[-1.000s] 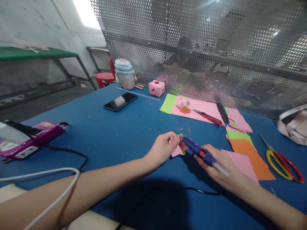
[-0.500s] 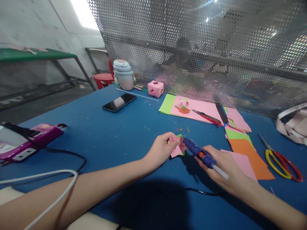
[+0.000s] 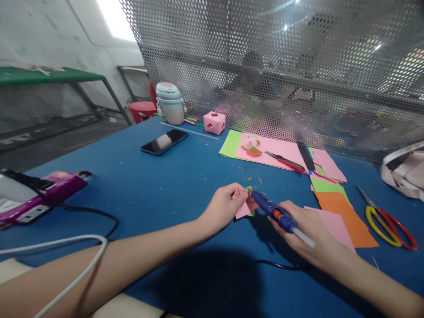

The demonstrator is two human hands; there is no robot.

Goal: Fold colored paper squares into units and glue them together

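Note:
Between the thumb and fingers of my left hand (image 3: 222,206) is a small folded paper piece (image 3: 245,208), pink with light green edges. My right hand (image 3: 303,227) is wrapped round a blue hot glue gun (image 3: 273,210), and a clear glue stick (image 3: 304,238) juts from its rear. The gun's nozzle points left and meets the upper right of the folded paper; whether it touches, I cannot tell. Just right of my right hand lie a pink sheet (image 3: 334,225) and an orange sheet (image 3: 347,216).
Scissors (image 3: 384,218) lie at the right. Behind my hands, a red utility knife (image 3: 286,162) rests on pink card (image 3: 274,148). A pink paper cube (image 3: 214,123), phone (image 3: 164,142) and bottle (image 3: 170,104) stand farther back. A purple power strip (image 3: 43,194) and cables lie left. Beyond a perforated screen (image 3: 205,53) sits a person.
Almost nothing differs. The glue gun's nozzle has shifted very slightly left along the folded paper, while my left hand keeps its place.

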